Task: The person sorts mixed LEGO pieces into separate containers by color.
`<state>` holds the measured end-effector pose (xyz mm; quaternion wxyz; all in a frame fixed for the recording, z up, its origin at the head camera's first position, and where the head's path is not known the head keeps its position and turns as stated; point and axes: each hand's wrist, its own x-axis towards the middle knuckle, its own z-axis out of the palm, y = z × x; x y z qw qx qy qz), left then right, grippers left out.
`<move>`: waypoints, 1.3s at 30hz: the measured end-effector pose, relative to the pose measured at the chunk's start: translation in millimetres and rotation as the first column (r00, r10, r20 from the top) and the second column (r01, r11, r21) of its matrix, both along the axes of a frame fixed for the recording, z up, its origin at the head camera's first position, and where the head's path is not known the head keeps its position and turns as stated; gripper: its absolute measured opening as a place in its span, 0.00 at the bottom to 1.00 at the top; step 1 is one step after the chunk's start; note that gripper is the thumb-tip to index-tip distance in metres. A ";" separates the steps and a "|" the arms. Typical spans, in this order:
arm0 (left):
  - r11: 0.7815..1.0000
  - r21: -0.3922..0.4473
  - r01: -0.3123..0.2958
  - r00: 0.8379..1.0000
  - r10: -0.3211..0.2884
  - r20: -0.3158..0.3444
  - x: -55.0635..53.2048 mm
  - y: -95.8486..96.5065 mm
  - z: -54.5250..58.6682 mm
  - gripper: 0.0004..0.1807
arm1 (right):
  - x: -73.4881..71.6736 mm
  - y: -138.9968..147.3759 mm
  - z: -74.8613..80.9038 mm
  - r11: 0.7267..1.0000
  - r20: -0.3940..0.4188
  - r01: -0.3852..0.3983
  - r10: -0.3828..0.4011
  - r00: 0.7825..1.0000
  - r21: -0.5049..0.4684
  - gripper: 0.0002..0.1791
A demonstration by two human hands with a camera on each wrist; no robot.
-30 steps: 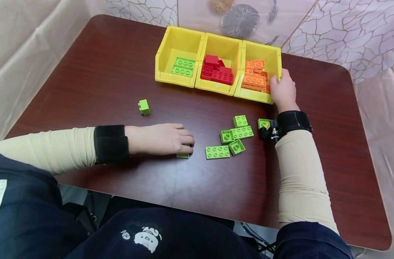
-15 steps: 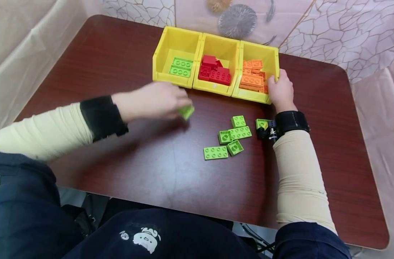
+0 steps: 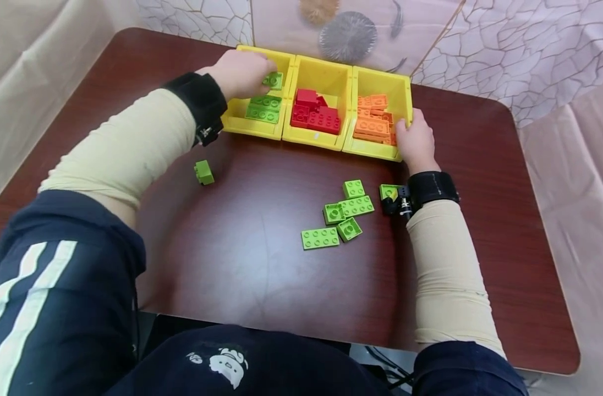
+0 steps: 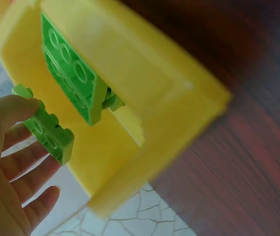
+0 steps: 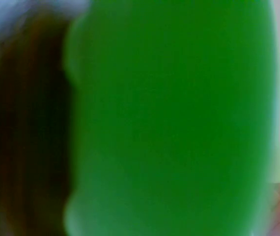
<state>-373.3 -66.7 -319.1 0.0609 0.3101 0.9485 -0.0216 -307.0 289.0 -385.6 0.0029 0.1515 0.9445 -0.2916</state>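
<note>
My left hand (image 3: pixel 243 71) is over the left yellow bin (image 3: pixel 252 128), pinching a green toy brick (image 4: pixel 44 129) between thumb and fingers. Below that brick, green bricks (image 3: pixel 263 109) lie inside the bin. At the far right, my right hand (image 3: pixel 418 138) grips the side wall of the right yellow bin (image 3: pixel 381 82), which holds orange bricks (image 3: pixel 373 124). A green brick (image 3: pixel 388 191) sits beside the right wrist, partly hidden by the wrist camera. Close up and blurred, a green brick (image 5: pixel 174 118) fills most of the right wrist view.
The middle yellow bin (image 3: pixel 326 69) holds red bricks (image 3: pixel 315 113). Several loose green bricks, among them a flat eight-stud one (image 3: pixel 320 238), lie on the brown table (image 3: pixel 232 264) before the bins. Another green brick (image 3: pixel 204 172) lies alone to the left.
My left hand has picked up a green brick from the table and carried it up and away to the left bin. The right hand keeps its grip on the right bin.
</note>
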 end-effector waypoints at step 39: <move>0.994 0.109 0.009 0.963 -0.038 0.268 -4.5 0.5 -5.9 0.22 | -0.6 0.5 -0.9 1.000 0.010 0.012 -0.012 1.000 -0.010 0.30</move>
